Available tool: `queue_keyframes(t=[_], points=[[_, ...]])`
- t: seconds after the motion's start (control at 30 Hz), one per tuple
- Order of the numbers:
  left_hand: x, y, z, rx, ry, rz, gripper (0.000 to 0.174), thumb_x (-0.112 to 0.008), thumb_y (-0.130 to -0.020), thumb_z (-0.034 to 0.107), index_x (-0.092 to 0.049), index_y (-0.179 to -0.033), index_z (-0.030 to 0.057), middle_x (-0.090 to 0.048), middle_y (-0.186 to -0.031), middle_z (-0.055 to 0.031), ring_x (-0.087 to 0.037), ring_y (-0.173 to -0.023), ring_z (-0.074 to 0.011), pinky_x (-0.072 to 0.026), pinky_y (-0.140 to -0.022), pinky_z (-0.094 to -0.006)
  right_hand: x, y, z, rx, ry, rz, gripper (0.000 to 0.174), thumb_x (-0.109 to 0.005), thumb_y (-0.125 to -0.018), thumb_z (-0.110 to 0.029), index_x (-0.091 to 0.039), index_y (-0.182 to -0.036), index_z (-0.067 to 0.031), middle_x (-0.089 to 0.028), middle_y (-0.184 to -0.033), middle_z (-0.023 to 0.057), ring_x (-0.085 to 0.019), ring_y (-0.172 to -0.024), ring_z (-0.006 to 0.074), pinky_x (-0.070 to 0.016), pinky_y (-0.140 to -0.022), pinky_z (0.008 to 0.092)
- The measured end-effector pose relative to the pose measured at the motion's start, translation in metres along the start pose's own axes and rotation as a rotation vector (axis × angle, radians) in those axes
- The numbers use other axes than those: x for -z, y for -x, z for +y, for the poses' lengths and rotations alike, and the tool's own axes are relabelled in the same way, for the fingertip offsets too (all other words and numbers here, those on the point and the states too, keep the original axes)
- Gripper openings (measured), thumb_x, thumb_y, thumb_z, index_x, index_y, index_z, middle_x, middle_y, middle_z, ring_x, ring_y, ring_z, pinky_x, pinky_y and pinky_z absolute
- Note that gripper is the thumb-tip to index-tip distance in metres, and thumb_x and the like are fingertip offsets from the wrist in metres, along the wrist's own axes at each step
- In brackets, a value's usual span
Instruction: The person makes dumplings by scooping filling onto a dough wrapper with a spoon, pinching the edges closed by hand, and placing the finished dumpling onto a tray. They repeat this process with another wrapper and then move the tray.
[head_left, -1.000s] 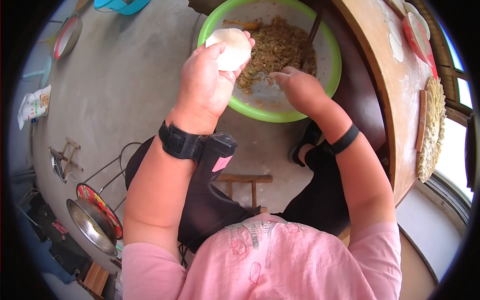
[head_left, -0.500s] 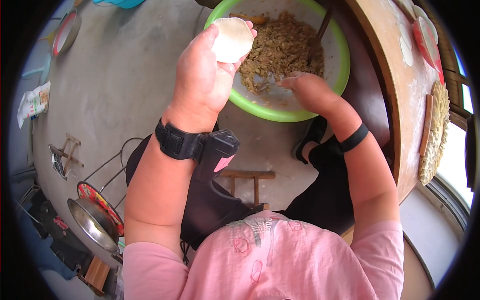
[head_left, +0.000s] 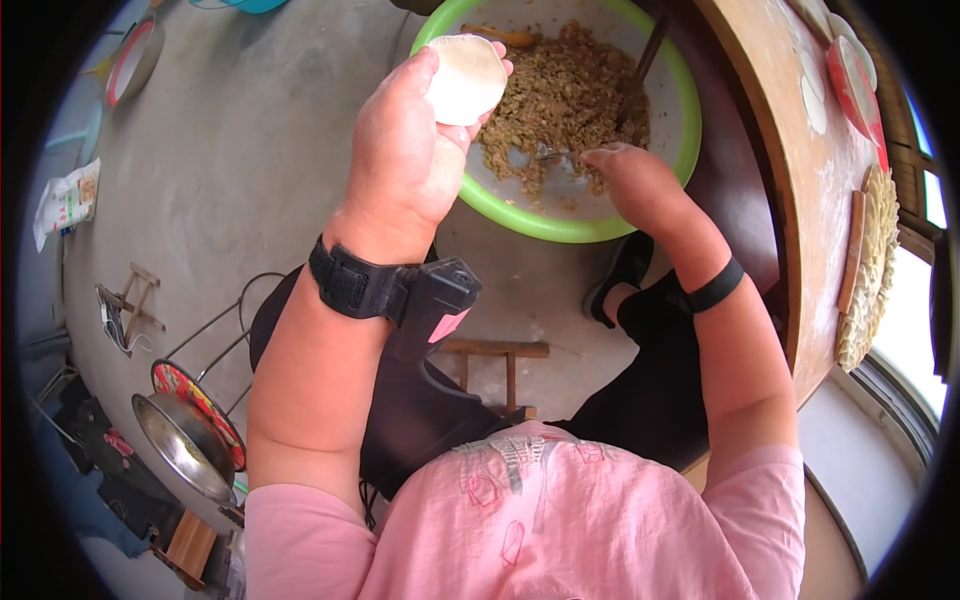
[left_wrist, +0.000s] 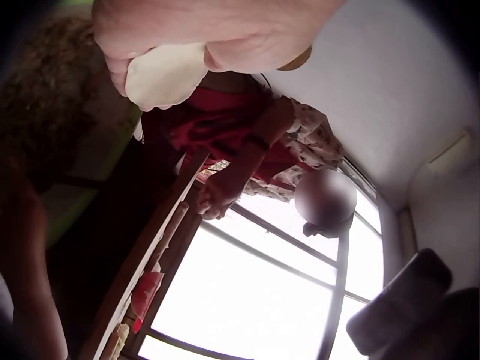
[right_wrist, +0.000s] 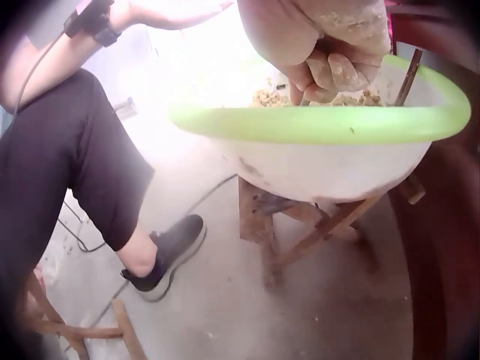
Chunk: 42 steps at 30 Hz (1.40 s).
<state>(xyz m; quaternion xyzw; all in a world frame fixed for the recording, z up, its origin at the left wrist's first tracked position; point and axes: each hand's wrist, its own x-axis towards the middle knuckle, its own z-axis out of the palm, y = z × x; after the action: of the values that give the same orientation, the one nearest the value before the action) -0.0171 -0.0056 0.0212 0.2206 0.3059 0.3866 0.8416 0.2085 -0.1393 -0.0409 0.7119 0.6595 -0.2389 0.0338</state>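
Note:
My left hand (head_left: 405,150) holds a round, pale dumpling wrapper (head_left: 467,80) over the left rim of the green-rimmed basin (head_left: 690,130). The thumb lies along the wrapper's edge, with the fingers beneath it. In the left wrist view the wrapper (left_wrist: 165,76) hangs out past the fingers. My right hand (head_left: 645,188) is low over the near right part of the basin, gripping a metal spoon (head_left: 548,156) whose shiny end shows at the minced filling (head_left: 560,90). Curled fingers of the right hand (right_wrist: 330,60) appear above the rim in the right wrist view; they hide the spoon's handle.
A brown stick (head_left: 650,50) leans in the basin, which rests on a wooden stand (right_wrist: 259,225). At right, a floured wooden table (head_left: 770,100) bears wrappers (head_left: 812,95), a red-rimmed dish (head_left: 850,85) and a tray of dumplings (head_left: 870,270). Another person (left_wrist: 247,135) is by the window.
My right hand has moved right with the spoon through the filling. The left hand rose slightly with the wrapper at first, then held nearly still.

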Motion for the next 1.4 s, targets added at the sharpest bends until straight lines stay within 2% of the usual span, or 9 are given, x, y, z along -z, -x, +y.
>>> queue_keyframes(t=[0.07, 0.47, 0.57, 0.67, 0.77, 0.9, 1.0, 1.1, 1.4], points=[[0.0, 0.0, -0.002, -0.012, -0.009, 0.007, 0.042, -0.039, -0.107, 0.02, -0.045, -0.134, -0.012, -0.057, -0.133, -0.0268, -0.056, -0.124, -0.0356, -0.0444, -0.11, -0.0435, -0.006, -0.001, 0.001, 0.019, -0.04, -0.015, 0.043, -0.05, -0.085, 0.006, -0.068, -0.123, -0.0042, -0.068, -0.115, 0.0209, -0.064, -0.108, 0.039, -0.0504, -0.095, 0.0434], [0.008, -0.004, -0.008, -0.078, -0.071, 0.042, 0.04, -0.045, -0.105, 0.017, -0.049, -0.133, -0.0115, -0.058, -0.133, -0.0258, -0.057, -0.124, -0.0329, -0.0429, -0.111, -0.0417, -0.002, 0.004, -0.013, 0.008, -0.008, -0.182, 0.038, -0.05, -0.09, 0.0, -0.068, -0.124, -0.0054, -0.068, -0.113, 0.0218, -0.064, -0.107, 0.0393, -0.0513, -0.091, 0.0447], [0.004, -0.003, -0.006, -0.082, -0.092, 0.074, 0.04, -0.045, -0.105, 0.017, -0.049, -0.132, -0.0123, -0.058, -0.133, -0.0257, -0.058, -0.123, -0.0326, -0.0426, -0.111, -0.0413, -0.002, 0.013, -0.015, 0.081, -0.147, -0.181, 0.038, -0.049, -0.092, -0.001, -0.067, -0.125, -0.0044, -0.069, -0.104, 0.0223, -0.066, -0.098, 0.0384, -0.0517, -0.087, 0.0432], [0.005, -0.003, -0.005, -0.105, -0.081, 0.113, 0.04, -0.045, -0.105, 0.017, -0.05, -0.13, -0.0124, -0.058, -0.132, -0.0251, -0.058, -0.122, -0.0321, -0.0427, -0.111, -0.041, 0.005, 0.016, -0.022, -0.024, -0.389, -0.208, 0.036, -0.048, -0.095, -0.003, -0.067, -0.125, -0.0037, -0.067, -0.09, 0.0133, -0.064, -0.081, 0.0278, -0.0507, -0.076, 0.037], [0.008, -0.005, -0.003, -0.165, -0.069, 0.174, 0.039, -0.045, -0.104, 0.018, -0.051, -0.129, -0.012, -0.059, -0.131, -0.0242, -0.059, -0.121, -0.0317, -0.0432, -0.11, -0.0408, 0.006, 0.015, -0.018, -0.172, -0.822, -0.263, 0.034, -0.048, -0.097, -0.004, -0.067, -0.126, -0.0026, -0.057, -0.082, 0.0007, -0.05, -0.07, 0.012, -0.0433, -0.065, 0.0264], [0.014, -0.008, -0.001, -0.18, -0.062, 0.19, 0.039, -0.044, -0.104, 0.018, -0.05, -0.13, -0.0112, -0.059, -0.13, -0.0238, -0.058, -0.122, -0.0319, -0.0438, -0.11, -0.0412, 0.052, 0.019, -0.033, -0.253, -1.185, -0.201, 0.036, -0.047, -0.1, -0.003, -0.061, -0.133, -0.0023, -0.052, -0.083, -0.0064, -0.039, -0.07, 0.0023, -0.0322, -0.06, 0.0175], [0.014, -0.01, -0.007, 0.013, 0.094, 0.098, 0.041, -0.037, -0.106, 0.022, -0.051, -0.131, -0.0075, -0.058, -0.133, -0.0208, -0.056, -0.125, -0.0307, -0.0436, -0.111, -0.0432, 0.072, 0.029, -0.032, -0.084, -1.405, -0.056, 0.033, -0.049, -0.101, -0.002, -0.064, -0.13, -0.0029, -0.054, -0.089, -0.0038, -0.045, -0.081, 0.0052, -0.0399, -0.076, 0.02], [0.0, -0.004, -0.015, 0.182, 0.246, 0.016, 0.047, -0.03, -0.109, 0.029, -0.049, -0.134, -0.0057, -0.057, -0.136, -0.0181, -0.055, -0.127, -0.0296, -0.0432, -0.111, -0.0447, 0.074, 0.027, -0.032, 0.01, -1.286, 0.105, 0.033, -0.046, -0.102, 0.0, -0.064, -0.13, -0.0028, -0.053, -0.09, -0.0031, -0.048, -0.084, 0.0073, -0.0425, -0.079, 0.0225], [-0.023, 0.004, -0.012, 0.216, 0.299, 0.027, 0.076, -0.013, -0.107, 0.053, -0.046, -0.135, -0.0097, -0.055, -0.135, -0.0256, -0.052, -0.128, -0.0361, -0.0392, -0.114, -0.0455, 0.043, 0.015, -0.031, 0.231, -0.525, 0.531, 0.047, -0.057, -0.088, 0.009, -0.067, -0.129, -0.0106, -0.056, -0.089, 0.0071, -0.057, -0.083, 0.0192, -0.0487, -0.078, 0.0278]])
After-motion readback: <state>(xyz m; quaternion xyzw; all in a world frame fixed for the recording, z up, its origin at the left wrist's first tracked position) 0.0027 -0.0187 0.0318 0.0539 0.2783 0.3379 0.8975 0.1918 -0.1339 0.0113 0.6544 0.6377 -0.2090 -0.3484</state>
